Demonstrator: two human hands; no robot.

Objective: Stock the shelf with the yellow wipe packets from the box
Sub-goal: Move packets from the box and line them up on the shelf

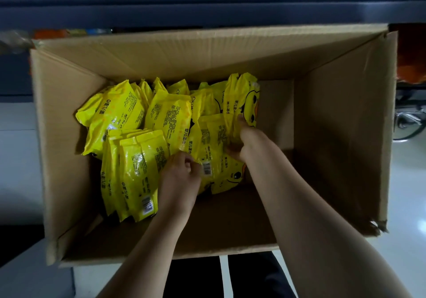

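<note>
Left hand (182, 173), lower centre of frame, fingers curled, pinches the lower-left edge of the central packet (212, 141) right by its barcode label. Right hand (244, 141), just right of it, fingers curled round the same packet's right edge, thumb pointing up against the upright duck-face packets (247, 99). How far the right fingers reach underneath: cannot tell, they are hidden. Both forearms come in from the bottom of the frame, over the near rim.

The central packet sits between the two hands and tilts, printed back up. More yellow wipe packets crowd just left of the left hand: a standing row (138, 173) touching its knuckles, two lying packets (115, 115) further up-left, and others on edge along the back, centre. All are inside the cardboard box (207, 51), filling its left and middle; the right part shows bare cardboard floor.

The box fills most of the frame, flaps open, lower-right flap corner torn. A dark blue ledge (207, 9) runs across the top. Blurred colourful goods (57, 32) at upper left, orange items (412, 55) at upper right. Pale floor (410, 205) at both sides.
</note>
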